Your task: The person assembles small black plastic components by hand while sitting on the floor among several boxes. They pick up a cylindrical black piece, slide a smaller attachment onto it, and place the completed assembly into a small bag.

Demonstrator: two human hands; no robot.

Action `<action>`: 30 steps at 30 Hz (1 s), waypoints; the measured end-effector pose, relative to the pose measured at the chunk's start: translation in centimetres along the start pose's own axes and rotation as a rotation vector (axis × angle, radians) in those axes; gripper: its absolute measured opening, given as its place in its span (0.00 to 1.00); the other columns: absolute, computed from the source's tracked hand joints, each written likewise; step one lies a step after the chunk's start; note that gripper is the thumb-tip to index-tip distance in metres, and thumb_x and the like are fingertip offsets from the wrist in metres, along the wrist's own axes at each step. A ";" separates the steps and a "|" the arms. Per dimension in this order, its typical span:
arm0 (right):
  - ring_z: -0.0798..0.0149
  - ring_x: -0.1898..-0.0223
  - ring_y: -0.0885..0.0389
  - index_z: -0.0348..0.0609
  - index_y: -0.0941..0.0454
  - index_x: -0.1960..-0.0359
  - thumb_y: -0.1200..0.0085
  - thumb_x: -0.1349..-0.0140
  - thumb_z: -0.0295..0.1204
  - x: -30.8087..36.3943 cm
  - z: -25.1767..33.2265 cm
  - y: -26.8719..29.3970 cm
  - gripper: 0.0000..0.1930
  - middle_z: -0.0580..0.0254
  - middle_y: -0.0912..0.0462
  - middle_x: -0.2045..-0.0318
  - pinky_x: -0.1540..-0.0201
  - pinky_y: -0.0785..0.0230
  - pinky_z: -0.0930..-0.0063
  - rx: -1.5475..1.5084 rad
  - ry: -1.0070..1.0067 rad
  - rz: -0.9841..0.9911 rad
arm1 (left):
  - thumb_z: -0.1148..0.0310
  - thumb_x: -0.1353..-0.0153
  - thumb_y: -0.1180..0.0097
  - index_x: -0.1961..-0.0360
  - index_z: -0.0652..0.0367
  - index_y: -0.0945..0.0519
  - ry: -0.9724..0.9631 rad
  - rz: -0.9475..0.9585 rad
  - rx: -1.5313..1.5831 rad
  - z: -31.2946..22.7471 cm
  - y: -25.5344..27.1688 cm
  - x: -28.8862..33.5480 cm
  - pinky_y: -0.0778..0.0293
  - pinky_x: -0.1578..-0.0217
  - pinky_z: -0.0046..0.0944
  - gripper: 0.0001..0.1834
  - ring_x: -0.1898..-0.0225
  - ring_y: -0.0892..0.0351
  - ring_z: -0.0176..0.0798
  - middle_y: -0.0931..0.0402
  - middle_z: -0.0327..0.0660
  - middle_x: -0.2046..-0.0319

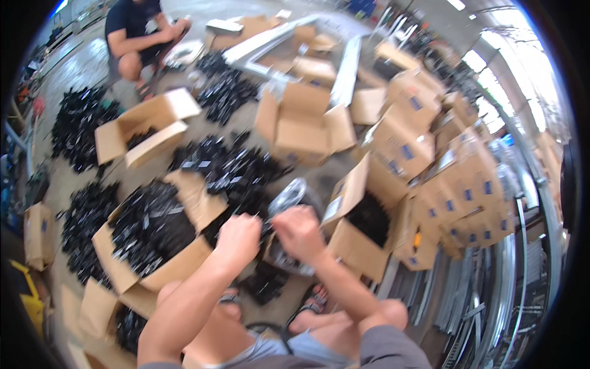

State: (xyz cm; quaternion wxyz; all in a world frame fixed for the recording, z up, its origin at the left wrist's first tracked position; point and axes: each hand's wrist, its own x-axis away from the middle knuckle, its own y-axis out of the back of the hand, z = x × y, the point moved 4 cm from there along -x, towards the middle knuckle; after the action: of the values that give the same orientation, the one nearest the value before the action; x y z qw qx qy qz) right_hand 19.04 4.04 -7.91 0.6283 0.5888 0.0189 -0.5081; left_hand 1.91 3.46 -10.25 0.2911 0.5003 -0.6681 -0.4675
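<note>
Left hand (pixel 238 237) and right hand (pixel 299 230), fingers closed, grip a clear plastic bag (pixel 287 200) of black parts at frame centre, holding it taut above open cardboard boxes (pixel 359 246).

I am looking down at my left hand (pixel 238 237) and right hand (pixel 299 230), both gripping a clear plastic bag (pixel 289 197) of black parts. An open cardboard box (pixel 157 237) full of black parts is sitting at my left; another person (pixel 138 34) is crouching beyond.
</note>
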 end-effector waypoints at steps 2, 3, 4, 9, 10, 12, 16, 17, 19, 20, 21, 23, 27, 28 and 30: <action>0.58 0.56 0.15 0.45 0.16 0.64 0.31 0.46 0.24 -0.1 -0.3 0.7 0.09 0.65 0.13 0.64 0.48 0.27 0.61 -0.021 0.012 -0.012 | 0.78 0.52 0.35 0.73 0.63 0.15 0.022 0.031 0.019 -0.7 0.9 -0.3 0.15 0.61 0.53 0.04 0.64 0.11 0.60 0.15 0.56 0.69; 0.60 0.55 0.16 0.45 0.16 0.63 0.31 0.45 0.25 -0.3 -0.3 0.4 0.09 0.66 0.13 0.63 0.47 0.27 0.63 -0.021 0.032 -0.007 | 0.78 0.53 0.35 0.74 0.63 0.15 0.053 0.061 0.013 -0.8 1.6 -0.3 0.15 0.61 0.52 0.03 0.64 0.11 0.59 0.15 0.57 0.70; 0.60 0.55 0.16 0.45 0.16 0.62 0.31 0.44 0.25 -0.1 -0.2 0.4 0.09 0.66 0.13 0.63 0.47 0.28 0.64 -0.018 0.043 0.000 | 0.78 0.52 0.35 0.74 0.63 0.15 0.048 0.042 0.006 -1.1 1.8 0.0 0.15 0.61 0.52 0.03 0.64 0.11 0.59 0.15 0.57 0.70; 0.62 0.53 0.17 0.45 0.16 0.61 0.31 0.43 0.26 -0.4 -0.3 0.5 0.09 0.67 0.13 0.61 0.46 0.29 0.64 0.002 0.063 0.015 | 0.76 0.52 0.32 0.73 0.63 0.14 0.047 0.034 -0.006 -1.2 1.9 -0.2 0.15 0.61 0.51 0.04 0.65 0.11 0.59 0.15 0.55 0.71; 0.62 0.53 0.17 0.45 0.16 0.61 0.31 0.43 0.26 -0.2 -0.4 0.4 0.09 0.67 0.13 0.61 0.46 0.29 0.64 0.002 0.059 0.016 | 0.76 0.53 0.31 0.73 0.63 0.14 0.041 0.035 0.003 -1.2 1.9 -0.2 0.15 0.62 0.51 0.05 0.65 0.11 0.59 0.15 0.55 0.71; 0.61 0.53 0.17 0.45 0.16 0.62 0.31 0.43 0.26 -0.2 -0.3 0.6 0.09 0.67 0.13 0.61 0.46 0.29 0.64 -0.004 0.055 0.024 | 0.75 0.53 0.30 0.73 0.64 0.14 0.038 0.047 0.017 -1.2 1.9 -0.2 0.15 0.61 0.51 0.06 0.65 0.11 0.59 0.15 0.55 0.71; 0.61 0.54 0.17 0.44 0.16 0.63 0.32 0.43 0.27 -0.5 0.0 0.8 0.07 0.66 0.14 0.62 0.46 0.29 0.63 -0.031 0.034 0.054 | 0.75 0.54 0.29 0.74 0.64 0.15 0.048 0.074 0.015 -1.0 1.9 0.0 0.14 0.61 0.51 0.06 0.65 0.11 0.58 0.15 0.55 0.71; 0.60 0.54 0.17 0.44 0.16 0.63 0.32 0.43 0.27 -0.5 -0.1 0.8 0.07 0.66 0.14 0.62 0.46 0.29 0.63 -0.032 0.026 0.064 | 0.75 0.54 0.30 0.75 0.64 0.15 0.046 0.074 0.014 -0.9 1.9 0.0 0.14 0.61 0.51 0.06 0.65 0.11 0.58 0.15 0.55 0.71; 0.61 0.56 0.17 0.45 0.15 0.63 0.31 0.45 0.25 -0.6 0.1 0.8 0.08 0.66 0.13 0.63 0.48 0.29 0.64 -0.005 0.026 0.049 | 0.75 0.53 0.30 0.74 0.64 0.15 0.047 0.053 0.014 -1.0 1.8 0.0 0.14 0.60 0.51 0.05 0.64 0.11 0.59 0.15 0.55 0.71; 0.61 0.56 0.17 0.45 0.14 0.64 0.30 0.46 0.25 -0.7 0.1 0.8 0.08 0.66 0.13 0.64 0.49 0.29 0.65 0.009 0.026 0.042 | 0.76 0.53 0.31 0.74 0.65 0.15 0.047 0.042 0.014 -1.0 1.7 0.0 0.14 0.60 0.51 0.05 0.64 0.11 0.59 0.15 0.56 0.71; 0.61 0.56 0.17 0.45 0.14 0.64 0.30 0.45 0.25 -0.7 0.2 0.9 0.08 0.66 0.13 0.64 0.49 0.29 0.65 0.004 0.023 0.032 | 0.76 0.53 0.31 0.73 0.65 0.15 0.044 0.045 0.012 -0.9 1.6 0.0 0.15 0.60 0.51 0.05 0.64 0.11 0.59 0.15 0.56 0.70; 0.60 0.56 0.17 0.44 0.14 0.64 0.30 0.45 0.24 -0.6 0.2 1.0 0.08 0.66 0.13 0.64 0.49 0.29 0.65 -0.006 0.020 0.012 | 0.76 0.52 0.31 0.73 0.65 0.15 0.039 0.049 0.008 -0.8 1.5 0.0 0.15 0.60 0.51 0.06 0.64 0.11 0.59 0.15 0.56 0.70; 0.60 0.56 0.17 0.44 0.15 0.64 0.32 0.42 0.26 -0.3 -0.4 0.9 0.06 0.66 0.13 0.64 0.47 0.29 0.63 -0.049 0.017 -0.031 | 0.76 0.52 0.31 0.72 0.65 0.15 0.044 0.047 0.027 -1.1 2.1 0.0 0.15 0.61 0.52 0.06 0.64 0.12 0.60 0.15 0.56 0.70; 0.60 0.56 0.17 0.44 0.15 0.64 0.31 0.44 0.25 -0.3 -0.3 1.0 0.07 0.66 0.13 0.64 0.48 0.29 0.64 -0.048 0.019 -0.023 | 0.75 0.52 0.31 0.72 0.65 0.15 0.044 0.037 0.033 -1.2 2.2 0.1 0.15 0.61 0.52 0.06 0.64 0.12 0.60 0.15 0.56 0.70; 0.60 0.56 0.17 0.44 0.14 0.64 0.30 0.45 0.24 -0.4 -0.2 1.2 0.08 0.66 0.13 0.64 0.49 0.29 0.65 -0.035 0.023 -0.006 | 0.75 0.52 0.30 0.72 0.65 0.15 0.041 0.034 0.038 -1.3 2.2 0.1 0.15 0.61 0.52 0.06 0.64 0.12 0.60 0.15 0.56 0.70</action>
State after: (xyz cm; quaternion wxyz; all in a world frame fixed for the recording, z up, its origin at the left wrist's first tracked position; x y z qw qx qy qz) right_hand 19.76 4.15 -6.88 0.6370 0.5832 0.0367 -0.5027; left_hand 2.16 3.06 -7.74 0.3032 0.5038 -0.6790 -0.4395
